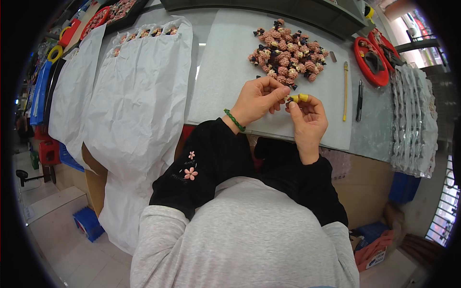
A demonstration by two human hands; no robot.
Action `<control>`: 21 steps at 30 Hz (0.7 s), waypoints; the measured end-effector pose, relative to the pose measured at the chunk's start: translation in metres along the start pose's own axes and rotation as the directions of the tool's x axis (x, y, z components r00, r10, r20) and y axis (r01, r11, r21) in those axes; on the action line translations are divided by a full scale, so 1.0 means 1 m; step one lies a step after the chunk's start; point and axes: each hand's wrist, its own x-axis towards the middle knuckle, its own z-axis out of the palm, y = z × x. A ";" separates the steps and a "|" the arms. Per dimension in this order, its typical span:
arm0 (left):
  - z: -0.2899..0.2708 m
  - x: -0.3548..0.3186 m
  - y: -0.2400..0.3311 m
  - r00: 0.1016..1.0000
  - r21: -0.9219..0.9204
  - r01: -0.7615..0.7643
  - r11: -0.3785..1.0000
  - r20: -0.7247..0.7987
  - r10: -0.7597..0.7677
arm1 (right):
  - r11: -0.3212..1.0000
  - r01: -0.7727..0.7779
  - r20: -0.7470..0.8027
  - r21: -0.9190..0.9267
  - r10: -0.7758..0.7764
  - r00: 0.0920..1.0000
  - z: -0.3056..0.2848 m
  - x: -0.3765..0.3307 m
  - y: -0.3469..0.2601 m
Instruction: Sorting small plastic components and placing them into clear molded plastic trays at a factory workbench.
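Just in front of a pile of small figurines (pixel 288 57) with bumpy pink hair and dark bodies, my two hands meet over the white sheet. My left hand (pixel 257 98), with a green braided bracelet at its wrist, is closed in a pinch at one side of a small figurine (pixel 288 99). From the other side, my right hand (pixel 309 122) pinches the same figurine between thumb and index finger. Yellow covering (pixel 301 98) wraps a fingertip of the right hand. Fingers hide most of the figurine.
Right of the pile lie a yellow pencil (pixel 345 91) and a black pen (pixel 359 101). Red round trays (pixel 371 62) and stacked clear plastic trays (pixel 415 122) are farther right. White paper (pixel 137 81) covers figurines at left. A grey bin edge (pixel 269 10) runs along the back.
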 end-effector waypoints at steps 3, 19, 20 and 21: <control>0.004 0.005 -0.004 0.997 -0.039 -0.069 0.997 0.040 0.070 | 0.999 -0.030 0.015 0.026 0.030 0.999 -0.005 0.003 0.002; 0.001 0.003 -0.004 0.991 -0.018 -0.064 0.998 0.120 0.066 | 0.127 0.157 0.124 -0.979 -0.239 0.963 -0.159 0.135 0.006; -0.002 0.000 -0.002 0.991 -0.031 -0.031 0.999 0.133 0.035 | 0.177 0.139 0.104 -0.974 -0.190 0.976 -0.152 0.133 0.000; -0.004 -0.002 -0.003 0.991 -0.036 -0.032 0.999 0.129 0.036 | 0.186 0.154 0.120 -0.970 -0.183 0.976 -0.146 0.130 -0.006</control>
